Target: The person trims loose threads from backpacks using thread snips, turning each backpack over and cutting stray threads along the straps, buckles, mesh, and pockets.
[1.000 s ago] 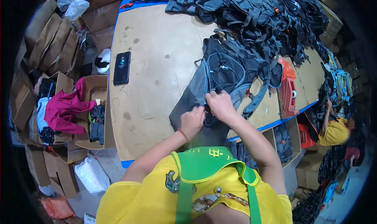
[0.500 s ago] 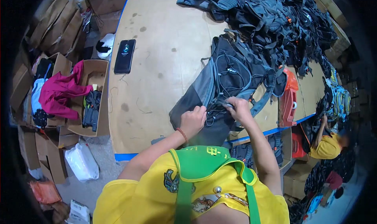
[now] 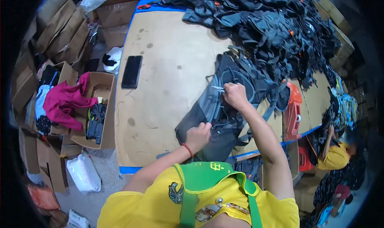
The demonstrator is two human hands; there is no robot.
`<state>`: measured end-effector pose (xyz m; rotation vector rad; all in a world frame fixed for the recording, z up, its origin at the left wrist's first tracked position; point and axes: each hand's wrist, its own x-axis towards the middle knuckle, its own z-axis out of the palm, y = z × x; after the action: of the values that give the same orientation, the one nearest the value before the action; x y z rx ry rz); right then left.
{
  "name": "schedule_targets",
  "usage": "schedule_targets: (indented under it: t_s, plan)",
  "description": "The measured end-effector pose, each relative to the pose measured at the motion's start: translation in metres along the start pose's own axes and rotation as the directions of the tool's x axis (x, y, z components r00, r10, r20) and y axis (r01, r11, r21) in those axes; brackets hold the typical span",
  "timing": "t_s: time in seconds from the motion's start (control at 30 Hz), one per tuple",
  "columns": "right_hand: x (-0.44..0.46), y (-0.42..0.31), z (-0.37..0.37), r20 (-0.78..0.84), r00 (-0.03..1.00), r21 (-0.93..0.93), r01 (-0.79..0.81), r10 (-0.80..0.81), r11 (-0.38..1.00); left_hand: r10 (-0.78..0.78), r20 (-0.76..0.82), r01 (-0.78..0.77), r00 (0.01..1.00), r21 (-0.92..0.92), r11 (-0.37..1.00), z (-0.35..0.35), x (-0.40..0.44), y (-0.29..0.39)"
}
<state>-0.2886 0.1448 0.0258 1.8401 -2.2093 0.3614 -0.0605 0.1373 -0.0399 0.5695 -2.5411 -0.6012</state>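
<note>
A dark grey and black backpack [image 3: 194,118] lies on the cardboard-covered table in front of me, with cords looped across its face. My left hand [image 3: 198,136] is closed at the lower part of the bag, its fingertips pinching the fabric or a cord there. Higher up, above the looped cord, my right hand [image 3: 235,95] is wrapped round a pair of thread snips [image 3: 218,89]. Their two silver blades point left, slightly apart, and the handles are hidden in my palm.
A black phone [image 3: 131,72] lies at the table's left. Many dark backpacks [image 3: 272,28] are heaped at the far right. A red tape dispenser [image 3: 294,118] stands near the right edge. Open cartons [image 3: 105,126] with clothes are on the left. A person in yellow [image 3: 334,154] works at right.
My right hand has moved up and away along the backpack, bringing the snips' blades into plain view. My left hand stays by the bag's lower part. The phone screen has gone dark.
</note>
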Motion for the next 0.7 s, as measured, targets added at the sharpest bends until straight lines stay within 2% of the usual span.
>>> schedule_targets:
  t_s: [0.07,0.17,0.23,0.3,0.37,0.4,0.5,0.53,0.57,0.63,0.7]
  plan:
    - [0.007,0.0,0.003,-0.005,0.999,-0.004,-0.037,0.037,0.999,0.0,-0.002,0.0,1.0,-0.012,1.0,0.0,0.0,-0.001]
    - [0.013,0.008,0.003,-0.021,0.984,-0.02,-0.175,0.174,0.984,-0.013,-0.009,0.013,1.0,-0.027,1.0,0.001,-0.002,-0.004]
    - [0.017,0.017,-0.009,-0.063,0.946,0.088,-0.312,0.318,0.946,-0.007,-0.001,0.007,1.0,-0.033,0.999,0.002,-0.003,-0.003]
    - [0.018,0.025,-0.014,-0.082,0.943,0.073,-0.316,0.322,0.946,0.021,-0.007,-0.022,1.0,-0.085,0.996,0.003,-0.003,-0.003]
    - [0.013,0.032,-0.009,-0.122,0.894,0.103,-0.421,0.431,0.901,0.047,-0.035,-0.051,0.998,-0.094,0.994,0.008,-0.007,-0.003]
    - [0.015,0.03,-0.012,-0.148,0.866,0.123,-0.464,0.479,0.877,-0.004,0.013,0.006,1.0,-0.123,0.992,0.005,-0.006,0.0]
    - [0.007,0.007,-0.026,-0.121,0.908,0.412,-0.322,0.401,0.853,-0.142,0.075,0.157,0.987,-0.269,0.95,0.002,0.005,-0.002]
    - [0.002,-0.01,-0.039,-0.093,0.948,0.413,-0.242,0.305,0.878,-0.196,0.117,0.226,0.974,-0.357,0.906,-0.012,0.019,0.002]
    - [-0.006,-0.025,-0.049,-0.065,0.976,0.417,-0.161,0.206,0.895,-0.176,0.002,0.16,0.984,-0.421,0.893,-0.022,0.034,0.007]
    - [-0.023,-0.036,-0.052,-0.132,0.99,0.42,0.011,0.049,0.907,-0.175,-0.102,0.118,0.979,-0.415,0.902,-0.031,0.067,0.019]
    - [-0.033,-0.046,-0.06,-0.207,0.978,0.424,0.057,0.036,0.904,-0.133,-0.068,0.104,0.989,-0.325,0.94,-0.023,0.089,0.023]
